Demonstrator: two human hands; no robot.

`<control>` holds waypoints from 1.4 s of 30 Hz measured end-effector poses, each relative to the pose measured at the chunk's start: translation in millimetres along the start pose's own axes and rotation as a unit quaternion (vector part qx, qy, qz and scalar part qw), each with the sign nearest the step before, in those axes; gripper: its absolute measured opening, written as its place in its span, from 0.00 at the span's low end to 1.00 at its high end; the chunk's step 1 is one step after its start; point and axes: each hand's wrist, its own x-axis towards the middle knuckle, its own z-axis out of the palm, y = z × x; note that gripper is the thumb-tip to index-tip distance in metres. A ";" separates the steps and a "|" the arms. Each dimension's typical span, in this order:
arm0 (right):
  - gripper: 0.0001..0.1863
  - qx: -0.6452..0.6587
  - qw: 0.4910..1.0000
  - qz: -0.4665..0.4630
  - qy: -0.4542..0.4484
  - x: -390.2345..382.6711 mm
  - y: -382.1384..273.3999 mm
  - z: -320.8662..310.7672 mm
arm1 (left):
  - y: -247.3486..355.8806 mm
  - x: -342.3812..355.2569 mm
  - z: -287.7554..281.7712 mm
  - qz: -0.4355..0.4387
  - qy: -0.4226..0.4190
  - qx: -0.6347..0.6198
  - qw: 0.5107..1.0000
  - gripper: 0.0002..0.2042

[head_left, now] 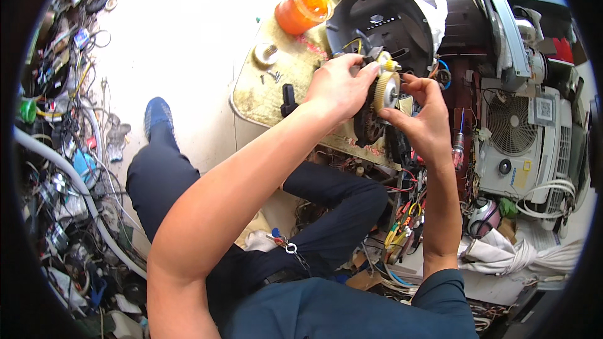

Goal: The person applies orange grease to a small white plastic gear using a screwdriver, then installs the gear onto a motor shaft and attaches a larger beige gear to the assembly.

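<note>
Worn beige board (257, 97) on the floor (188, 25), carrying an orange cap (303, 9), metal ring (266, 54), screws (272, 76) and a black housing (383, 22).

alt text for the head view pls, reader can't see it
Both bare hands, left hand and right hand, hold a cream toothed plastic gear on a black motor assembly above a stained beige panel. An orange translucent plastic dome sits on the panel; tangled wires lie at left.
</note>
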 end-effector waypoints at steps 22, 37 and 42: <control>0.33 -0.053 0.996 -0.042 0.066 -16.5 -7.0 17.0 | -3.2 -13.0 1.6 -0.017 -0.038 -0.101 0.994 0.27; 0.31 -0.053 0.987 -0.123 0.090 -18.0 4.2 24.8 | 6.5 -16.4 -3.7 -0.057 -0.068 -0.068 0.994 0.19; 0.31 -0.033 0.994 -0.073 0.073 -18.6 -3.7 24.3 | 2.1 -14.4 -4.7 -0.041 -0.062 -0.053 0.996 0.19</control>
